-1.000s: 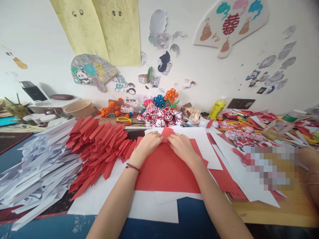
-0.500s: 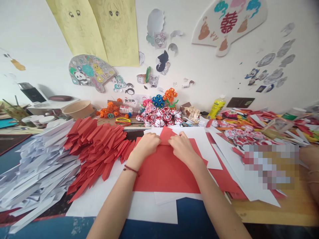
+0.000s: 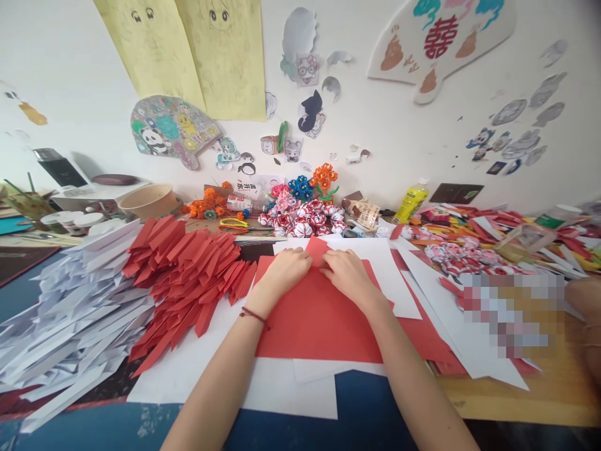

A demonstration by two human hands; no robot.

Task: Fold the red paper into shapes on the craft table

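Here we are over the blue worktop (image 3: 364,416), both hands meeting right in the middle. Between them we have the small red paper (image 3: 318,248), upper end poking out past our knuckles, lying over the far edge of the large red sheet (image 3: 323,322). Our left hand (image 3: 292,268) has its fingers bent and pinching the small piece along its left side; a dark red cord (image 3: 255,316) circles that wrist. Over to our right hand (image 3: 346,273), fingers curled in on the opposite side, gripping there too, though the fingertips are partly covered and we can't tell exactly how they press. Beneath the large sheet, white paper (image 3: 288,391) spreads out toward us.

Look left: a heap of folded red strips (image 3: 183,282) sits beside our left forearm, and farther out a pile of white strips (image 3: 82,313) overlaps its edge. Straight ahead, red-and-white flowers (image 3: 307,219) bunch up near the wall, yellow-handled scissors (image 3: 233,226) just beside them, a yellow bottle (image 3: 412,202) farther right. And at the far right edge, another person's arm (image 3: 586,326), blurred.
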